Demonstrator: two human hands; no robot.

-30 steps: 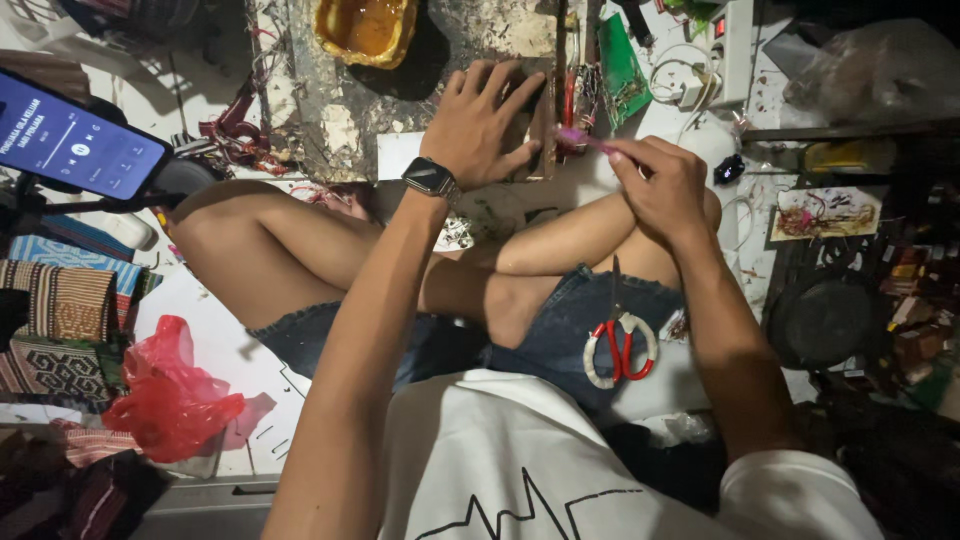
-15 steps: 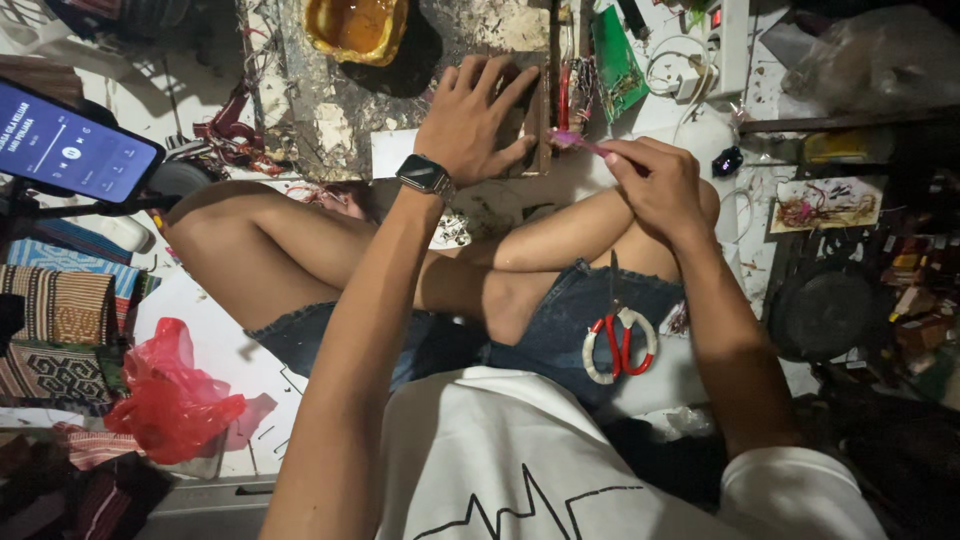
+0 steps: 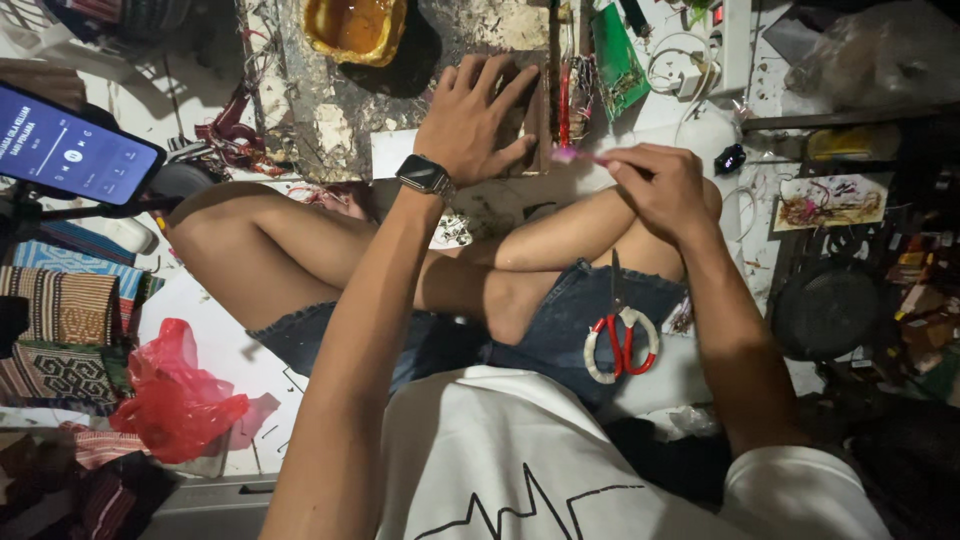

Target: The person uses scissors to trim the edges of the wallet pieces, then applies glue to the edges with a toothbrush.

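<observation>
Little has been changed since the earlier frames: the left hand (image 3: 478, 118) is still laid flat, fingers spread, on a small brown wooden block (image 3: 528, 115), and the right hand (image 3: 655, 185) has stayed at the same spot beside the raised knee. Nothing is gripped by the left hand; the block is only pressed down against the mottled, stained work board (image 3: 310, 100) lying on the floor. The right hand is closed, and a thin pink tool (image 3: 572, 156) is pinched between thumb and fingers, its tip held just beside the block's right edge. A dark wristwatch (image 3: 424, 176) is worn on the left wrist. Red-handled scissors (image 3: 620, 340) are rested on the denim shorts over the lap, blades pointed up. A yellow dish (image 3: 355, 25) is set at the top of the board, and a green circuit board (image 3: 617, 50) is seen just right of the block. A lit phone (image 3: 72, 155) is held on a stand at the left, and a crumpled red plastic bag (image 3: 172, 395) is lying on the floor below it.
</observation>
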